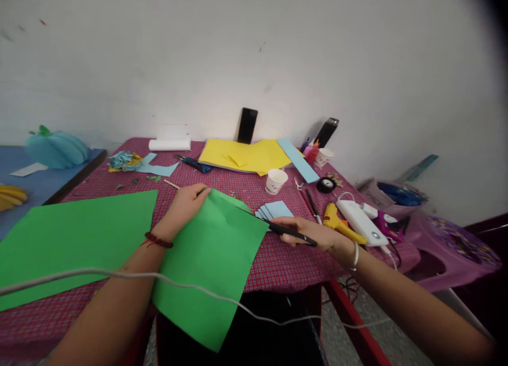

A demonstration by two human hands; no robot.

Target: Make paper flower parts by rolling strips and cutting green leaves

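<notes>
A green paper sheet (210, 265) hangs tilted over the near table edge. My left hand (183, 206) is closed on its upper left corner. My right hand (307, 231) is closed around black-handled scissors (292, 231), whose blades point left along the sheet's upper edge, at its right corner. How far the blades are apart cannot be made out. Behind the scissors lie several light blue paper pieces (282, 208). Another, larger green sheet (91, 233) lies flat to the left, beside my left forearm.
A white cable (198, 288) crosses in front of my forearms. A paper cup (275, 181), yellow sheets (254, 154), blue-handled scissors (194, 163) and a phone (247, 125) stand or lie farther back. At right are a yellow glue gun (341, 223), black tape (326, 184) and a white power bank (362, 222).
</notes>
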